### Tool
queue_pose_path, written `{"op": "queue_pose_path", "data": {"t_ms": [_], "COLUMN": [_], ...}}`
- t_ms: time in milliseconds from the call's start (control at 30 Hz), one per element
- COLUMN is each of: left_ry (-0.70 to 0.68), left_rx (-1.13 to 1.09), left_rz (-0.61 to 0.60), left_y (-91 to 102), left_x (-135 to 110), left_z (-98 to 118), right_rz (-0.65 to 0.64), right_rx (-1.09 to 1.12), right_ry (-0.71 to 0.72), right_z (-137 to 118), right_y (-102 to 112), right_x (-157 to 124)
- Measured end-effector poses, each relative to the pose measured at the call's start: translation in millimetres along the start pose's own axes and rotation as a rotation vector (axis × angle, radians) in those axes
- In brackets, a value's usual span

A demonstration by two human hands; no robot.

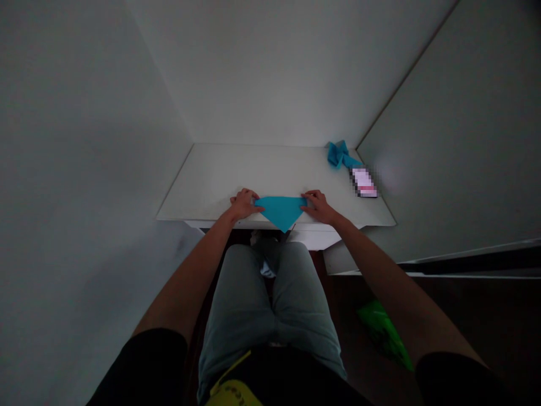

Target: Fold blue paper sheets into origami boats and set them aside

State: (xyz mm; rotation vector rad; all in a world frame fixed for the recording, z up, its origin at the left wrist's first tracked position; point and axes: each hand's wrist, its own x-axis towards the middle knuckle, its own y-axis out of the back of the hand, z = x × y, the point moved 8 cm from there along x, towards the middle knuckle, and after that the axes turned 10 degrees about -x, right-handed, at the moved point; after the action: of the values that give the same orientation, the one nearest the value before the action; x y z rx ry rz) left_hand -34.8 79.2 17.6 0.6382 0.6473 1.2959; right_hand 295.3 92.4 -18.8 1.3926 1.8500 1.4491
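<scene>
A blue sheet of paper [282,210], folded to a triangle, lies at the front edge of the white desk. Its point faces me and hangs over that edge; its long side runs away from me. My left hand [244,204] pinches the left corner between thumb and fingers. At the right corner, my right hand [318,206] grips the paper in the same way, thumb nearer to me and fingers on the far side. Both wrists rest near the desk's edge.
The white desk top [220,169] is hemmed in by walls at the back and left and a panel at the right. Toward the back right sit a crumpled blue folded piece [337,154] and a phone [364,182] with a lit screen. A green bag [382,330] lies on the floor.
</scene>
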Motion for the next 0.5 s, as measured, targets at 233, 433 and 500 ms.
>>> {"op": "queue_pose_path", "data": {"t_ms": [233,433,500], "left_ry": [-0.032,-0.064,-0.06], "left_rx": [-0.113,-0.04,-0.014], "left_rz": [0.01,-0.036,-0.054], "left_y": [-5.1,-5.4,-5.4], "left_x": [-4.5,-6.1,-5.1], "left_z": [-3.0,2.1,2.7], "right_rz": [-0.043,-0.061,-0.067], "right_rx": [0.11,0.234,0.267], "right_ry": [-0.011,-0.104,-0.153], "right_z": [-1.6,-7.0,-7.1], "right_y": [7.0,13.3,13.0], "right_x": [1.1,-0.5,-0.9]}}
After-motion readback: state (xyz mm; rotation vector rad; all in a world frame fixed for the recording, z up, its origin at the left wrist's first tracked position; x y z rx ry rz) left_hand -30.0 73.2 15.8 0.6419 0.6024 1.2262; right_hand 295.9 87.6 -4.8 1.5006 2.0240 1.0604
